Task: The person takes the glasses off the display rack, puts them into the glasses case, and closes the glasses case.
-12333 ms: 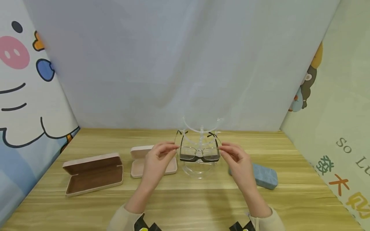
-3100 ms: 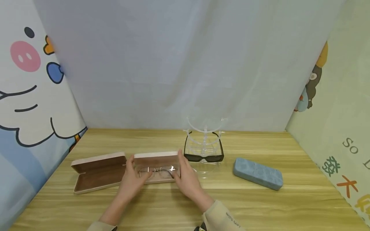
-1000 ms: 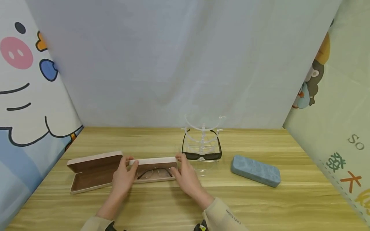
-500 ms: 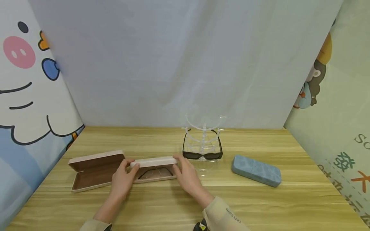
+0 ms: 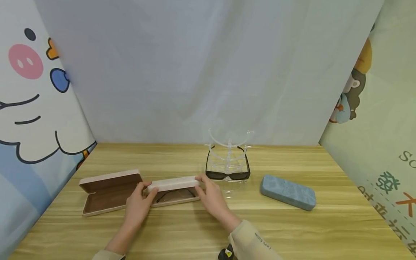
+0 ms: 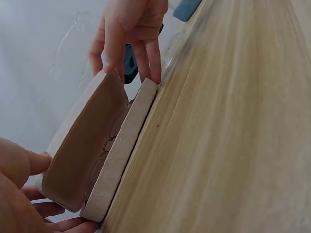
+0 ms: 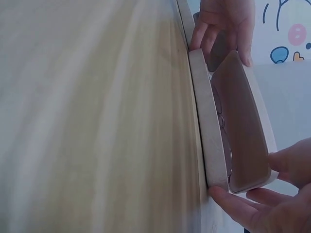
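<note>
A pale glasses case (image 5: 173,183) with a brown lining sits on the table, its lid tipped partway down. Inside lies a pair of thin-framed glasses (image 6: 108,144) with dark temples, mostly shaded by the lid. My left hand (image 5: 138,203) grips the case's left end, thumb on the lid and other fingers behind and low at the base. At the opposite end my right hand (image 5: 212,198) holds the lid corner between thumb and fingers. Both wrist views show the gap between lid and base, with fingertips reaching the base at each end.
Close on the left, a second pale case (image 5: 108,196) lies open. A clear display stand (image 5: 229,142) behind my right hand carries black sunglasses (image 5: 228,176). A closed blue case (image 5: 287,192) rests to the right. Cloth hangs behind the wooden table (image 5: 208,234).
Earlier, both hands held the thin-framed glasses at the stand; later these lay in the case, folded. Over the last second the lid has tipped further down over them.
</note>
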Demonstrator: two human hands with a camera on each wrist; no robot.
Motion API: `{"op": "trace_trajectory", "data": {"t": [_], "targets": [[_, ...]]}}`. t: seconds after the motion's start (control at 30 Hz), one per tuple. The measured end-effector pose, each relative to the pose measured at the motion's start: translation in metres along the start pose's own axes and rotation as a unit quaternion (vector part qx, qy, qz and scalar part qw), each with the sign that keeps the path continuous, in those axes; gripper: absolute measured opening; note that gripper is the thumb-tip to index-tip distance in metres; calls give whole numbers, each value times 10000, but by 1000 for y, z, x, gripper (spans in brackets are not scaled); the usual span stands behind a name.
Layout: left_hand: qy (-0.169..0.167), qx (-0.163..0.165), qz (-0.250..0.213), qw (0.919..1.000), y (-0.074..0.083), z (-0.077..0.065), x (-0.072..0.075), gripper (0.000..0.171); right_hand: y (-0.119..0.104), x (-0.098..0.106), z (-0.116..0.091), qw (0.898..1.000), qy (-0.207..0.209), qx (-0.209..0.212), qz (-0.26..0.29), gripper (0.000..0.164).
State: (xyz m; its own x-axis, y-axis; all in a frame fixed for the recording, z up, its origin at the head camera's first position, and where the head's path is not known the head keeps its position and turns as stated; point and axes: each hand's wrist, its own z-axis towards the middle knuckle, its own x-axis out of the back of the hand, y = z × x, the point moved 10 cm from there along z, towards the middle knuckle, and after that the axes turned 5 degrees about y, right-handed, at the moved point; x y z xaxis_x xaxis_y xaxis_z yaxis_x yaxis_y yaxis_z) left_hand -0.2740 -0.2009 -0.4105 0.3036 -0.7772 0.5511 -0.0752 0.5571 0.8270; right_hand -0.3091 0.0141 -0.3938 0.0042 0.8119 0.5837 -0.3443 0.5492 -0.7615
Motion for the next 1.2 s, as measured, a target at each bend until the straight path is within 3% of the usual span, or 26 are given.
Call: {"op": "trace_trajectory", "data": {"t": [0.27, 0.43, 0.63, 1.2], "targets": [[-21, 15, -165, 9999, -7, -2, -2, 48, 5, 2, 1, 9996, 267, -40, 2, 17], [277, -193, -27, 9994, -8, -2, 0, 37, 11, 0, 1, 9994, 250, -215, 113, 8], [625, -506, 320, 9962, -5, -3, 3, 27, 13, -1, 0, 9991, 304, -200, -202, 5], [226, -427, 194, 9986, -1, -1, -7, 39, 10, 0, 3, 9991, 369, -117, -193, 16]]}}
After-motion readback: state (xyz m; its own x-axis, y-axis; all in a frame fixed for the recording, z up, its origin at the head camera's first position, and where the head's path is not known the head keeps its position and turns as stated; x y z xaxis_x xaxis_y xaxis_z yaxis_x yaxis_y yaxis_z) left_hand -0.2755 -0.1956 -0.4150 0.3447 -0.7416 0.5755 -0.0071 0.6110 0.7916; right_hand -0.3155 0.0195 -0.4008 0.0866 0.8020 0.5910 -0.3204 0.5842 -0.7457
